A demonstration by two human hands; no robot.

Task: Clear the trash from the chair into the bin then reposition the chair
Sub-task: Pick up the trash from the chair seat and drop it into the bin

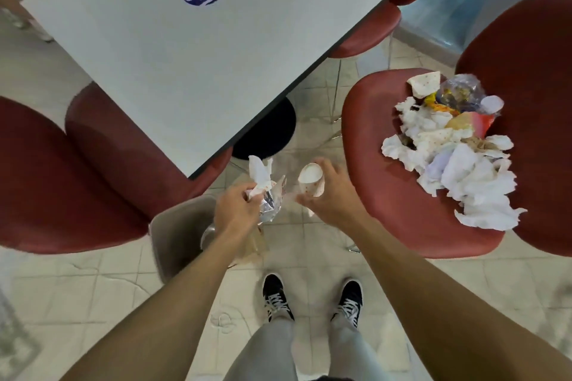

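Right of my feet, the chair [387, 195] I'm clearing: smooth dark-red moulded seat, rounded shell back, thin metal legs. It sits angled out from the white table [185, 56], so I judge repositioning hasn't started.

Trash pile [448, 148] on the seat remains big: mostly crumpled white napkins, soft and ragged, plus a clear plastic bag with yellow scraps, a red-orange wrapper and dotted paper. I'd call the job early, most of the clearing left.

Bin [179, 232] stands on the tile floor at lower left, just under my left forearm: beige, matte, boxy with rounded corners, something metallic inside.

Left hand [238, 204] is above the bin's near edge, fingers curled tight round a napkin and crinkly foil wrapper [266, 195].

Right hand [328, 195] wraps a dotted paper cup [309, 179], conical, open mouth facing me, between chair and bin, not yet over it.
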